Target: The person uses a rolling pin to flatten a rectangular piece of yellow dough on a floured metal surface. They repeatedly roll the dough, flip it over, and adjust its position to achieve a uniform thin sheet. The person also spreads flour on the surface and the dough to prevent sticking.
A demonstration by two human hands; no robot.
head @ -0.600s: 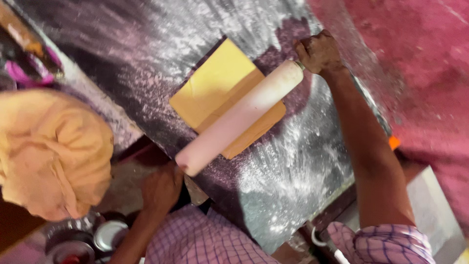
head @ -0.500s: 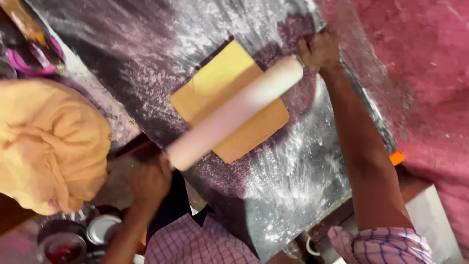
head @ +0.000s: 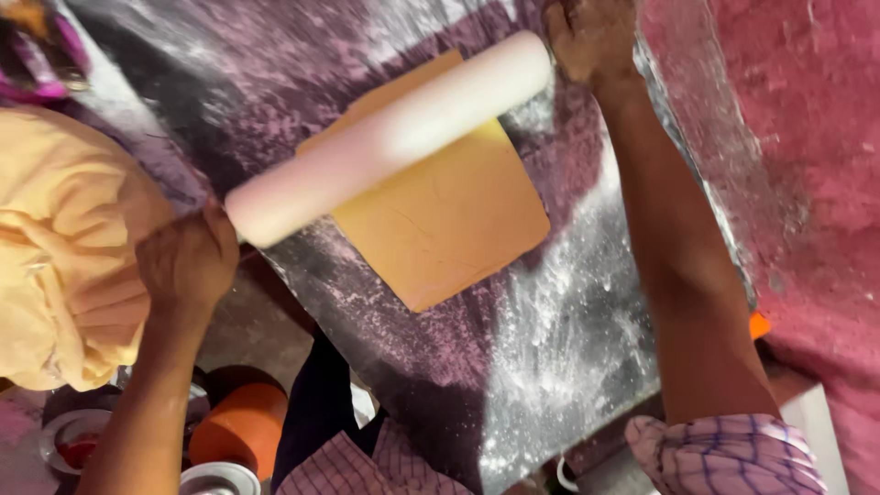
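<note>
Now the rolling pin (head: 390, 137), a long pale cylinder, lies slantwise across the far half of the yellow dough sheet (head: 449, 220), where half a second ago it crossed the sheet's middle; the roll has carried it away from the person, and more of the near dough shows flat and bare. That suggests a forward stroke nearing its end. The sheet is roughly square, with a few faint creases, and rests flat on the floured bench (head: 550, 348), a dark surface streaked with white powder.

At the pin's near-left end the left hand (head: 183, 261) has its fingers curled shut around the handle; at the far-right end the right hand (head: 591, 37) is likewise closed over the other handle, partly cut by the frame's top edge.

Left of the pin sits a big folded mound of dough (head: 64, 247), the same yellow. Below the pin's left end, under the bench edge, stand an orange container (head: 240, 426) and small round tins (head: 69, 440). Right of the pin a pink surface (head: 807, 183) fills the frame.
</note>
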